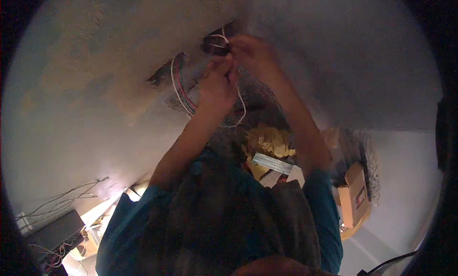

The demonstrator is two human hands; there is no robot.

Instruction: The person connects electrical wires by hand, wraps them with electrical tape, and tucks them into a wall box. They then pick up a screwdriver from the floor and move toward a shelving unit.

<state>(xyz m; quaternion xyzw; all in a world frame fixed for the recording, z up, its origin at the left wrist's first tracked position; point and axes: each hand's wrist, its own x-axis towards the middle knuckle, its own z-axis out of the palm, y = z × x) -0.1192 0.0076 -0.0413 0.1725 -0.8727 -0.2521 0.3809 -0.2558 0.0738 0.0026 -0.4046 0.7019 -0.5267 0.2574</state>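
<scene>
My left hand [217, 87] and my right hand [255, 54] are raised close together at a dark recessed box [208, 45] in the wall. White wires [220, 36] loop inside the box and run to my right fingertips, which are pinched on them. Just below, the left fingers are closed on a white wire [244, 107] that hangs in a loop past that hand. Dim light and grain blur the exact grip. From a second dark slot in the wall, a bundle of white, red and green wires [178, 83] curves down behind my left wrist.
Crumpled yellowish paper [269, 141] and a pale flat strip [273, 162] lie below my arms. An open cardboard box [355, 197] stands at the right. At lower left are a dark box-shaped thing [55, 233] and loose grey cables [67, 199] along the wall.
</scene>
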